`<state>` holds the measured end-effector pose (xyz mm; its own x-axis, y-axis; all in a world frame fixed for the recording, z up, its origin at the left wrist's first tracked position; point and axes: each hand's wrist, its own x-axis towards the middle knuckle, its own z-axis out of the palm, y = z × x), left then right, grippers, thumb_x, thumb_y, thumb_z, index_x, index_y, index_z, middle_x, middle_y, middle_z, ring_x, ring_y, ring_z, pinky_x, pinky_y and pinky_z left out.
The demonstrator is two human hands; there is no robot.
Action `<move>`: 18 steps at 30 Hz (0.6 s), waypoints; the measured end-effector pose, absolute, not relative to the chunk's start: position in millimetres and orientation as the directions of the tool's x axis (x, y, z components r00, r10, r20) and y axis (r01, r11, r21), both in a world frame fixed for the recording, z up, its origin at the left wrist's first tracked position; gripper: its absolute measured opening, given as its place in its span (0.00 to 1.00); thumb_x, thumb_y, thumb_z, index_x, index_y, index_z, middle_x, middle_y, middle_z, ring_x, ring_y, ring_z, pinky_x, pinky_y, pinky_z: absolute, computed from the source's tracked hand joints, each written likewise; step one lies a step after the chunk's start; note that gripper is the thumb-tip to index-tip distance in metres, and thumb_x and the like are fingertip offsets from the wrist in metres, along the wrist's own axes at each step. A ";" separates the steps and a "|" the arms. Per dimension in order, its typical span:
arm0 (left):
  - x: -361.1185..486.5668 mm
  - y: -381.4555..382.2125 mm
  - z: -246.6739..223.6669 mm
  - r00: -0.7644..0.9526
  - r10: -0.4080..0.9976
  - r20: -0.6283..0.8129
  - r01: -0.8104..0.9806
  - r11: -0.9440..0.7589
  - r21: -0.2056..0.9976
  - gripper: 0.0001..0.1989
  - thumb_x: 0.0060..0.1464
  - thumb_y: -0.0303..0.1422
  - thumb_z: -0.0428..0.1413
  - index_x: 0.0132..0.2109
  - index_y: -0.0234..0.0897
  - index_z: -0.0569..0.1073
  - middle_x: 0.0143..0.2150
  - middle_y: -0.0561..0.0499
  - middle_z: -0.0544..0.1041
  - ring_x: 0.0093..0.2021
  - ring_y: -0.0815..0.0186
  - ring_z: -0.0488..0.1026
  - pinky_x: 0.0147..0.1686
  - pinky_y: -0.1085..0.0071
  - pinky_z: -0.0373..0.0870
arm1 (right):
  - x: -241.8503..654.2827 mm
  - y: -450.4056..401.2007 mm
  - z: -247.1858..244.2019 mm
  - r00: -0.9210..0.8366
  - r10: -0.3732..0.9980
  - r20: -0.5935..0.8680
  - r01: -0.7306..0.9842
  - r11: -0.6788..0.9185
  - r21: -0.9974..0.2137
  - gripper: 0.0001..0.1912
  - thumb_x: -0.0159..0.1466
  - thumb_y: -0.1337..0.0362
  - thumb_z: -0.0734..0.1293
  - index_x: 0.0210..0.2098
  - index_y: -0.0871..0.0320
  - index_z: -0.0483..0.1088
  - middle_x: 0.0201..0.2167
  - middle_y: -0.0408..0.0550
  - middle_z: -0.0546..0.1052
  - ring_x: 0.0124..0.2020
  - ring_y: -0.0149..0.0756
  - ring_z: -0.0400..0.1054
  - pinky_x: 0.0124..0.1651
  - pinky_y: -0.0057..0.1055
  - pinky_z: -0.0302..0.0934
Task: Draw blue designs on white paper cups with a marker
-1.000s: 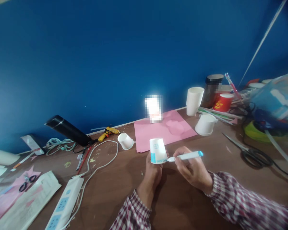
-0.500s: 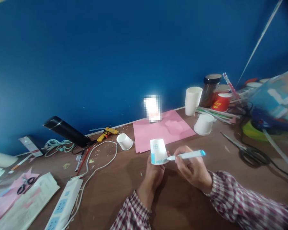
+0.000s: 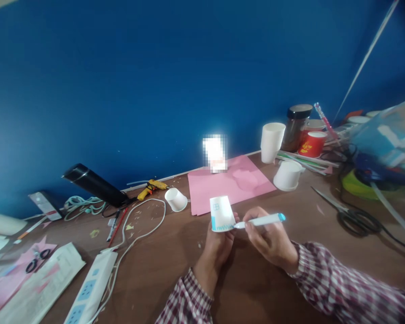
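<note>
A white paper cup (image 3: pixel 222 212) rests upside down in my left hand (image 3: pixel 218 245), whose fingers curl around it from below and behind. Its side carries a small blue window drawing, a solid blue patch at the left and a blue zigzag line along the lower rim. My right hand (image 3: pixel 270 238) grips a white marker (image 3: pixel 261 220) with a light blue end. The marker's tip touches, or nearly touches, the cup near its lower right rim. Beyond the cup lie pink paper sheets (image 3: pixel 229 186) on the table.
A small paper cup (image 3: pixel 176 199) and a yellow glue gun (image 3: pixel 151 189) lie to the left, near a power strip (image 3: pixel 91 288) with a white cable. At right are more white cups (image 3: pixel 272 141), black-handled scissors (image 3: pixel 357 219) and a red cup (image 3: pixel 312 144). A blue wall (image 3: pixel 155 81) stands behind.
The blue zigzag along the cup's rim extends a little further right. My left hand has turned the cup slightly, and the marker has shifted slightly left with my right hand.
</note>
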<state>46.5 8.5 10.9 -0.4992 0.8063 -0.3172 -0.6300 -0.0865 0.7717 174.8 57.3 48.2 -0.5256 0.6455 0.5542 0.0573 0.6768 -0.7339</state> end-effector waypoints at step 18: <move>47.8 7.7 14.5 -0.412 0.824 -0.389 -0.784 -0.104 0.611 0.16 0.32 0.30 0.71 0.31 0.32 0.77 0.28 0.49 0.80 0.27 0.69 0.75 0.28 0.76 0.70 | 175.3 58.5 44.7 -0.547 0.635 0.546 0.052 0.676 -0.735 0.05 0.65 0.68 0.59 0.32 0.57 0.63 0.22 0.41 0.68 0.20 0.28 0.61 0.20 0.25 0.54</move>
<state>47.8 7.7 14.5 -0.4123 0.8240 -0.3887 -0.7845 -0.1042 0.6114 175.3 58.5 44.7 -0.5468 0.6349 0.5458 0.0520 0.6764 -0.7347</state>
